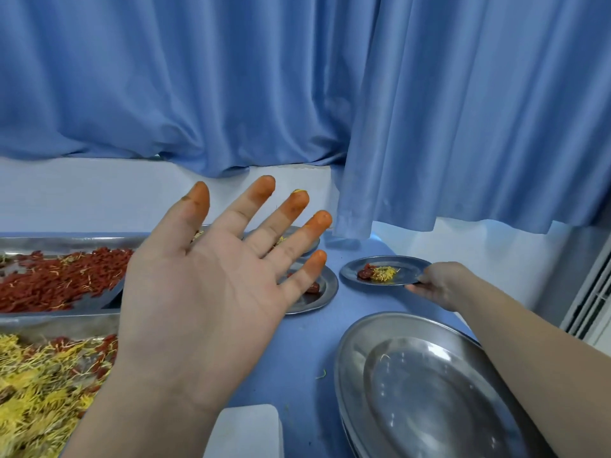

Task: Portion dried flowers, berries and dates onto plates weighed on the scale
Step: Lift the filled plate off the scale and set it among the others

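My left hand [211, 292] is raised palm up in front of the camera, fingers spread and straight, the fingertips stained orange, holding nothing. My right hand [436, 284] reaches to the far right and grips the rim of a small metal plate [410, 269] that carries yellow dried flowers and a red date. Behind my left hand lie two more small plates, one [327, 289] with a red piece and one [312, 241] further back, both partly hidden. A metal tray of red berries [59, 279] sits at the left. In front of it lies a pile of yellow dried flowers [43, 391].
A stack of large oval metal plates [413, 385] lies at the near right on the blue table [297, 358]. A white object [248, 431], perhaps the scale, shows at the bottom edge. Blue curtains [429, 110] hang behind the table, one draping onto its far edge.
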### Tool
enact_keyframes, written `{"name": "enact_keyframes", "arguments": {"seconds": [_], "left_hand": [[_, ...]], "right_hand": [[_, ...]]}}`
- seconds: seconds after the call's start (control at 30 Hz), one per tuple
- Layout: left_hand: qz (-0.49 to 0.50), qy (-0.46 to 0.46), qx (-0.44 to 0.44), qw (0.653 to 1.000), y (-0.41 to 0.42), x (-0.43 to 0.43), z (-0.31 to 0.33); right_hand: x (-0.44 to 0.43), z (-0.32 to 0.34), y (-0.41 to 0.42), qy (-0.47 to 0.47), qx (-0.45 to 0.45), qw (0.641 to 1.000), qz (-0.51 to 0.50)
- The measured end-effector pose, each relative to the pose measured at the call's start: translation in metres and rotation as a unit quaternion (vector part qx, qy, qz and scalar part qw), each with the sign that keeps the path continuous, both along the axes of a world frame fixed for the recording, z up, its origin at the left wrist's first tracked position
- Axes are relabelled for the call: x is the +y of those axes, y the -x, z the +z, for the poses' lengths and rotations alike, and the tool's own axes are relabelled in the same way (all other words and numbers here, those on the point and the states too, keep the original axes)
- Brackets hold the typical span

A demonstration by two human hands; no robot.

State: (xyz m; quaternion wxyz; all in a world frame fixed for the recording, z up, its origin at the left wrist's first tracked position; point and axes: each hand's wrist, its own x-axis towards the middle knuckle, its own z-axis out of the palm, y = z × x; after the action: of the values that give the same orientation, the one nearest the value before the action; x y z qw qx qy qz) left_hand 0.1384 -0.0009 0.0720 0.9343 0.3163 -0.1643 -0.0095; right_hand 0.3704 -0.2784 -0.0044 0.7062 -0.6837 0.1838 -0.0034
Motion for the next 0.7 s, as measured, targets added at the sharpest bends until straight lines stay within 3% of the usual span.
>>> {"name": "enact_keyframes", "arguments": {"seconds": [0.2,0.33,0.7], "left_hand": [[0.016,0.028,0.016,0.999,0.001,0.004,-0.001],[0.022,0.035,0.016,0.999,-0.001,0.007,0.000],[0.033,0.070,0.044,0.996,-0.010,0.016,-0.003]], "right_hand": [[0.019,0.014,-0.014,0.028,0.059,0.997,0.035],[0.037,0.015,-0.025,-0.010,0.098,0.993,0.059],[0.084,0.019,-0.079,-0.024,0.065,0.997,0.031]]}}
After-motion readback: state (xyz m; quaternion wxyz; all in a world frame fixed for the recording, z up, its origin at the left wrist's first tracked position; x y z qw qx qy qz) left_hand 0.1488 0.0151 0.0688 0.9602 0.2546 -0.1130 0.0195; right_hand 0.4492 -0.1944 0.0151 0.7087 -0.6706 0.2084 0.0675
